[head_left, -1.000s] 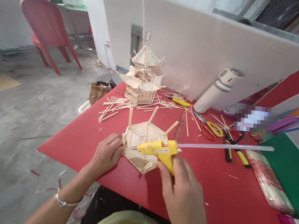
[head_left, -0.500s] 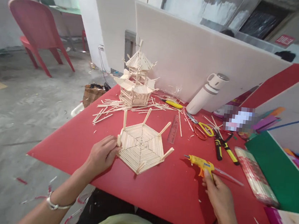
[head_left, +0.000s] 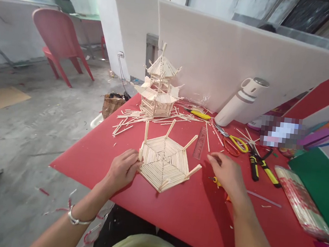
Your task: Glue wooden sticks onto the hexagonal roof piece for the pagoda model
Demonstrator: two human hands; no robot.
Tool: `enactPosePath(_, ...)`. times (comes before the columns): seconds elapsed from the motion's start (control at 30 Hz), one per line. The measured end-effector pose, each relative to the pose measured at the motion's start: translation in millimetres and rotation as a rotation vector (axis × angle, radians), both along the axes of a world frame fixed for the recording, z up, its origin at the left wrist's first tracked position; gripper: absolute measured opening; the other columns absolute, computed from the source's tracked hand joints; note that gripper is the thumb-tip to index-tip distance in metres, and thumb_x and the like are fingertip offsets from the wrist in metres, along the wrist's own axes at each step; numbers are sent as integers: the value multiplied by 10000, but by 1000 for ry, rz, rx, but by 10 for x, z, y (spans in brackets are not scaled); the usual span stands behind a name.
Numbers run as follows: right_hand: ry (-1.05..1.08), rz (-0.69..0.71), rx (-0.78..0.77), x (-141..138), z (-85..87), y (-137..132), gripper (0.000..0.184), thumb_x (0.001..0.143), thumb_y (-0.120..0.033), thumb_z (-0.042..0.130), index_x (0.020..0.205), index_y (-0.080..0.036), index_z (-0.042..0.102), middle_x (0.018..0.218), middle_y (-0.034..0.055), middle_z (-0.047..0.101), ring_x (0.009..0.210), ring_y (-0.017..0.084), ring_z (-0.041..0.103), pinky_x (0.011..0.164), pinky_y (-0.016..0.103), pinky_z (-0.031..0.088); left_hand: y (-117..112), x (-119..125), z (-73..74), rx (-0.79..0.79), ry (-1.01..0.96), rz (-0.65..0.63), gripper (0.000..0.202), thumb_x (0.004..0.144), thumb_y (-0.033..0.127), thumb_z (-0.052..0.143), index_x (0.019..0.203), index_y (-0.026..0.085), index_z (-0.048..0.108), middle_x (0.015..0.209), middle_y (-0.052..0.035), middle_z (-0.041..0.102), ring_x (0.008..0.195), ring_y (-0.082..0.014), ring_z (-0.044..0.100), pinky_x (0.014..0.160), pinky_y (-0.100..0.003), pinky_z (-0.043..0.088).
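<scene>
A flat hexagonal base of glued wooden sticks (head_left: 164, 162), with several sticks standing up at its corners, lies on the red table (head_left: 178, 208). My left hand (head_left: 123, 169) pinches its left corner, fingers closed on the edge. My right hand (head_left: 226, 173) hovers just right of the base with fingers loosely spread and nothing in them. Under that hand lies the yellow glue gun (head_left: 216, 181), mostly hidden, its clear glue stick (head_left: 263, 198) trailing right. A finished stick pagoda (head_left: 159, 87) stands at the back of the table.
Loose sticks (head_left: 132, 118) litter the table near the pagoda. A ruler (head_left: 200, 142), yellow-handled scissors (head_left: 234, 140), pliers (head_left: 259, 166), a white flask (head_left: 240, 102) and a wrapped bundle of sticks (head_left: 302, 202) lie to the right. White boards (head_left: 219, 58) stand behind; a red chair (head_left: 59, 40) is on the floor left.
My right hand lowered the glue gun from over the base onto the table, let go of it and moved left toward the base. My left hand stayed on the corner.
</scene>
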State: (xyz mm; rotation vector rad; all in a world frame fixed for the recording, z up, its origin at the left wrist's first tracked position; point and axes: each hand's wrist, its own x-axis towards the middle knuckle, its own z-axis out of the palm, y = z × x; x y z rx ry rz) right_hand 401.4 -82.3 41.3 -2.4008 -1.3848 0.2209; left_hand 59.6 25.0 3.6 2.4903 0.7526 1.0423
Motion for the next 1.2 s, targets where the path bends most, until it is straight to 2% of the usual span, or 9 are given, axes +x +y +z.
enactPosePath(0.13,-120,-58,-252,-7,-55,518,483,880,-577,517,1083,-164,663,1001,172,728,954,317,680,738,355,454,-1,-7,-20,-10,-6,-4,252,955,179,418,705,212,431,685,-16,471,647,-168,440,608,-276,360)
enactPosePath(0.27,-145,-126,-357,-11,-89,730,629,795,-689,572,1086,-139,661,1054,221,708,1010,364,671,748,386,469,10,-20,-43,-16,-9,-14,235,947,166,427,717,207,456,696,-20,488,656,-169,458,622,-275,375)
enactPosePath(0.4,-99,-143,-369,46,-88,816,621,727,-666,664,1047,-134,676,1073,233,704,1027,372,666,746,382,475,26,-20,-43,-29,-8,-26,209,944,150,430,750,199,491,734,-36,526,681,-172,489,633,-274,388)
enactPosePath(0.63,140,-172,-274,192,-132,938,309,573,-395,848,702,-168,682,701,117,711,763,284,699,592,296,453,17,-19,-38,-22,-13,-25,212,943,145,437,743,203,473,707,-23,499,656,-166,462,619,-275,373)
enactPosePath(0.8,266,-156,-136,223,-179,858,203,719,-321,732,623,-166,640,532,43,636,541,189,641,511,255,444,-11,-29,-35,-34,-18,-17,230,954,167,426,729,210,440,693,-18,478,648,-165,450,613,-279,367)
enactPosePath(0.93,378,-124,104,115,136,635,306,890,-433,535,758,-176,634,610,23,657,523,134,622,536,227,507,-24,-22,-24,-36,-6,-16,234,971,202,407,741,211,450,694,-24,499,656,-169,463,617,-284,376)
enactPosePath(1.0,583,-99,456,-62,436,488,334,819,-516,639,787,-183,634,600,4,634,495,122,584,493,222,507,-30,-20,-19,-41,-5,-19,231,978,215,397,756,209,464,703,-29,514,663,-171,473,621,-285,383)
enactPosePath(1.07,770,-33,630,-325,748,355,348,737,-514,746,808,-191,636,615,-6,627,491,110,569,435,195,474,-35,-20,-18,-46,-14,-15,230,979,213,393,761,207,467,703,-28,514,660,-169,474,616,-282,381)
enactPosePath(1.2,1084,182,502,-927,1085,288,314,736,-472,770,823,-190,662,669,10,646,474,95,563,381,179,428,-38,-22,-30,-65,-17,-19,220,972,186,392,766,204,468,706,-23,515,648,-161,470,613,-277,375)
